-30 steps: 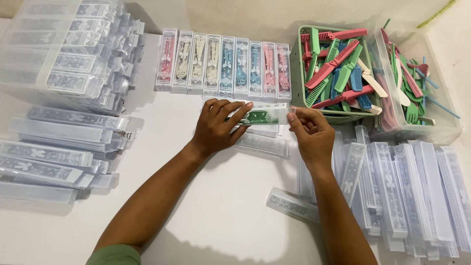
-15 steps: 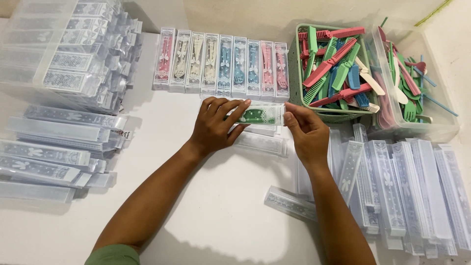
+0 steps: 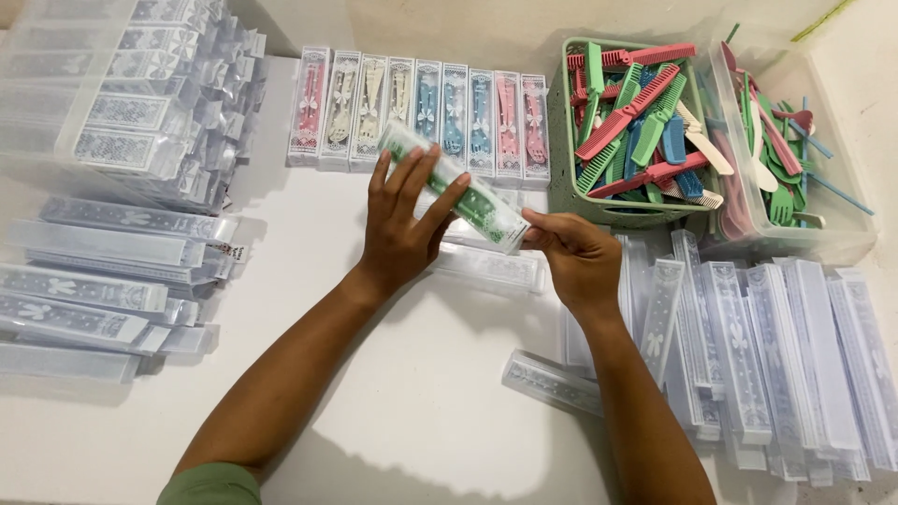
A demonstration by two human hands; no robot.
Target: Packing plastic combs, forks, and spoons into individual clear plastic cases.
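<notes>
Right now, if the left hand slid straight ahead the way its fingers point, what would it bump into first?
Probably the row of filled clear cases lined up behind it. The left hand points up and slightly right, already gripping a green-filled case; how high it is above the table is unclear.

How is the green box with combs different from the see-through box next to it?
The green basket has solid coloured walls with small holes; the clear tub lets you see right through. The green basket holds mostly combs in pink, green and blue; the clear tub holds spoons and forks in green, pink and cream. The clear tub looks a bit larger. Both are full and stand side by side on the white table.
</notes>
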